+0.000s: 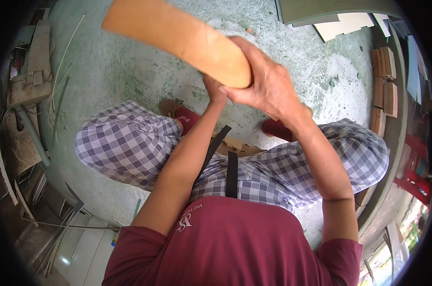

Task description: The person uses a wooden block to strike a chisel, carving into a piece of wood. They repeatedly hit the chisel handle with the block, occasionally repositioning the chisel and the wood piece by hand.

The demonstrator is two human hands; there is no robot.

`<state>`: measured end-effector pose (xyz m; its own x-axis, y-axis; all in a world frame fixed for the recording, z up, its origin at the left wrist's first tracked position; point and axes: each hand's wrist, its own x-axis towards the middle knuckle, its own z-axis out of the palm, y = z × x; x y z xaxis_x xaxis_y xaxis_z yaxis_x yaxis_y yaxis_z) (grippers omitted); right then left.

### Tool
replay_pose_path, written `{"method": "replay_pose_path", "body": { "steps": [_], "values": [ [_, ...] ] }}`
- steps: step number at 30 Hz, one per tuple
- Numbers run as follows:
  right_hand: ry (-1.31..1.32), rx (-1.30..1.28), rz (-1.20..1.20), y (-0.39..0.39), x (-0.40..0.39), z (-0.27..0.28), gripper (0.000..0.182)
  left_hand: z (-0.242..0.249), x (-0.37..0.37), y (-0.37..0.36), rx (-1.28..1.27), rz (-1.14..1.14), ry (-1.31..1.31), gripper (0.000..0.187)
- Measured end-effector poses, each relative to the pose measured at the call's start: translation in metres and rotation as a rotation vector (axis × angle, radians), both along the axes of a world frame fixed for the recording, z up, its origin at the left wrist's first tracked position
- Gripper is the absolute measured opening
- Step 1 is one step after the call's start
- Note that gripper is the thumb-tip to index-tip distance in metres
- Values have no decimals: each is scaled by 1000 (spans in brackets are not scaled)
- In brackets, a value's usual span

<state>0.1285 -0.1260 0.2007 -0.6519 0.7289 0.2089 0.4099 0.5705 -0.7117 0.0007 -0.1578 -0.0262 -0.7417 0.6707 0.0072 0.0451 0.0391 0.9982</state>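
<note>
A smooth orange-tan board [177,38], seemingly wood, slants across the upper middle; its far end runs out at the top edge. Around its rounded near end, my right hand [268,83] is closed, with the thumb along the lower edge and the fingers over the far side. My left hand [215,90] is just under the board's lower edge, close to the right thumb. The board covers its fingers, so their grip is hidden. Both hands are above the floor, in front of my spread knees in checked trousers [130,136].
Wooden blocks [385,62] are stacked along the right wall. Flat panels [340,12] lie at the upper right. Worn boards and a pipe [32,136] stand on the left, with thin strips nearby. A red plastic item [413,171] is at the far right. The floor [106,71] is scuffed concrete.
</note>
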Motion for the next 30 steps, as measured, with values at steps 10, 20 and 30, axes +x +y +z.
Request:
{"method": "replay_pose_path", "body": {
  "steps": [10,20,30],
  "values": [
    [-167,-442,-316,35,31,-25,83,33,-15,1,-115,104,-25,20],
    [-53,-445,-373,46,43,-30,88,26,-17,4,-44,-14,-36,24],
    [-178,-371,-350,47,40,-34,90,35,-7,5,-70,23,64,19]
  ]
}}
